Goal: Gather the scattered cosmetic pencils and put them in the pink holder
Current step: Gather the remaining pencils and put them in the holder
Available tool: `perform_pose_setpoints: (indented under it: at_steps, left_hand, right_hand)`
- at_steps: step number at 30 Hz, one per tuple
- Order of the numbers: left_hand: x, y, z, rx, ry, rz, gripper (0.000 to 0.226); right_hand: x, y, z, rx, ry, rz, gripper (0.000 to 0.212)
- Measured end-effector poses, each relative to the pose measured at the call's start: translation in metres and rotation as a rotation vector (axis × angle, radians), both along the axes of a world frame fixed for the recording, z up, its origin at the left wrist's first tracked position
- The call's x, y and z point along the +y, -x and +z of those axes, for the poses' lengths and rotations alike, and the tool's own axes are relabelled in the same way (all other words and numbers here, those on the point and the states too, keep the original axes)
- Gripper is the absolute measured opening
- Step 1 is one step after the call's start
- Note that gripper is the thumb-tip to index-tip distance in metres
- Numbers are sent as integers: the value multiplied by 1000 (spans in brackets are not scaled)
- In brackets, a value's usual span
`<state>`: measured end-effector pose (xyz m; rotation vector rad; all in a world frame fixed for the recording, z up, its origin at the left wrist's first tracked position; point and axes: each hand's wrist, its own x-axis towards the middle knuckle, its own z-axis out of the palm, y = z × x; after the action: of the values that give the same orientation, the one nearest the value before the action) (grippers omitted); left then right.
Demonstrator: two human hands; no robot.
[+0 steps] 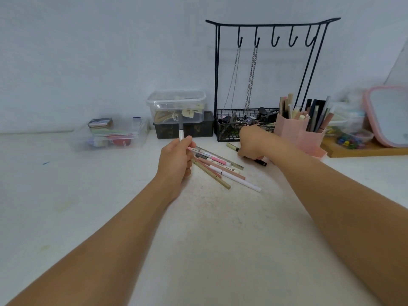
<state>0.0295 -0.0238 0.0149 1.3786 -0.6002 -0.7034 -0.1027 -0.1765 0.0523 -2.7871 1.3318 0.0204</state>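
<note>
Left hand (176, 157) pinching a grey-and-white pencil (180, 129), held upright, cap end pointing up, well clear of the table (88, 217). Right hand (254, 142) down on the table, curled over a black pencil (261, 162) whose end pokes out toward the right; looks clamped on it, though fingers mostly hidden. Olive pencil (233, 147) just left of that hand, long axis running left-right. Loose pile (220, 167) between the hands, fanned out, long axes slanting from upper left to lower right, touching the left hand. Holder (293, 131) just right of and behind the right hand, so right hand is nearer for the drop. Pencils need tipping vertical first, probably.
</note>
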Motion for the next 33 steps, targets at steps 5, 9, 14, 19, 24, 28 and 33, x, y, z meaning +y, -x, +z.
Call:
perform_pose_setpoints:
  at_steps: [5,9,14,19,24,28,33]
  left_hand:
    - [-1,-3,-2,41,47,-65,27]
    - [-3,-5,-6,29,93,-162,12]
    - [-2,-3,-9,-93,97,-188,11]
    - [-2,-1,-6,-94,49,-197,12]
    - [-2,-1,-7,-141,49,-89,18]
    - [-2,-7,-4,-70,55,144,16]
    - [-2,-6,-1,2,18,203,24]
  right_hand:
    - [5,1,20,-344,-320,-16,19]
    - [32,-7,41,-697,-746,143,10]
    - [56,-21,38,-754,-843,244,5]
    - [56,-30,24,-829,-775,220,11]
    - [54,-32,20,-860,-575,199,19]
    - [41,-23,24,-612,-247,187,17]
    - [35,-20,19,-258,-192,164,20]
